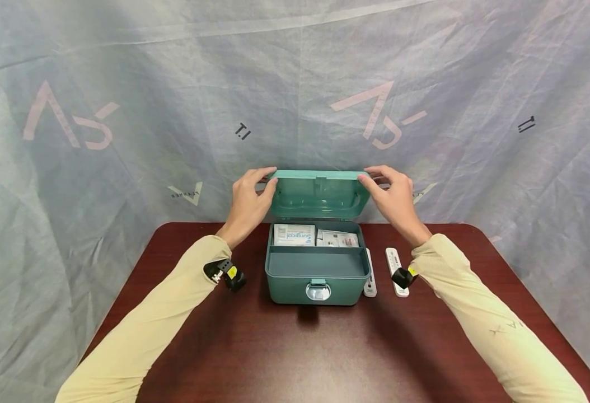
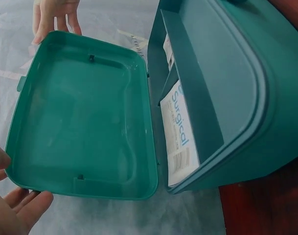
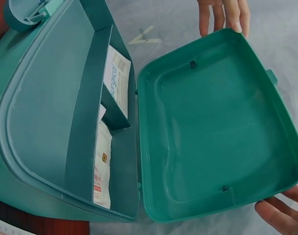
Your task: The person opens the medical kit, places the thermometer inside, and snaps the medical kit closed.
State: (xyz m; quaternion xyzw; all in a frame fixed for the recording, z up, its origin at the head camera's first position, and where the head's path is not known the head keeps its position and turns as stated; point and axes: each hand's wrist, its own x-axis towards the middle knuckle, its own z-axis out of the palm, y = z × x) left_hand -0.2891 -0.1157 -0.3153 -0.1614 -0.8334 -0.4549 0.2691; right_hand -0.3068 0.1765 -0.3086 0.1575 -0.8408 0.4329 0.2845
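A green plastic storage box (image 1: 319, 288) stands on the table with its translucent lid (image 1: 320, 196) raised on the hinges at the back. At the lid's upper left corner my left hand (image 1: 251, 197) pinches the edge between thumb and fingers. My right hand (image 1: 393, 196) grips the upper right corner the same way. Inside, a divided tray (image 1: 317, 262) holds a white packet marked "Surgical" (image 2: 180, 134) in its back left compartment and white sachets (image 3: 103, 166) in the back right one. The tray's front compartment is bare. A clear round latch (image 1: 318, 291) sits on the front.
Two white test-cassette-like strips lie right of the box: one strip (image 1: 370, 280) close against it, the other strip (image 1: 394, 263) near my right wrist camera (image 1: 403, 277). The dark red table (image 1: 295, 358) ends at a grey cloth backdrop (image 1: 295, 84) behind the lid.
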